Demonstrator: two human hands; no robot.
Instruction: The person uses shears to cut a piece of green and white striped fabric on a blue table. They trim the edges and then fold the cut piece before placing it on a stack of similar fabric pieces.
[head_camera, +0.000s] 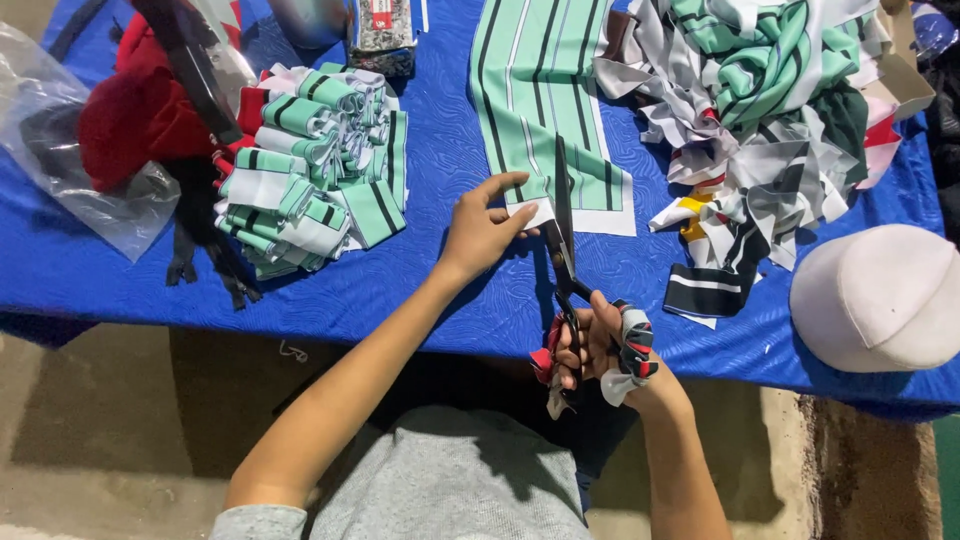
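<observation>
Both hands at striped fabric's near end

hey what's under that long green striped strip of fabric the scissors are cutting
The blue table cover lies under the green striped fabric strip. The left hand pins its near end beside the scissors. Anything beneath the strip's middle is covered.

A stack of folded green, white and black striped fabric pieces is seen on the blue tablecloth, left of centre. Red cloth is bundled behind it, beside a clear plastic bag. Black zippers are laid just in front. A heap of loose striped scraps is piled at the right, with a white cap near it.
</observation>
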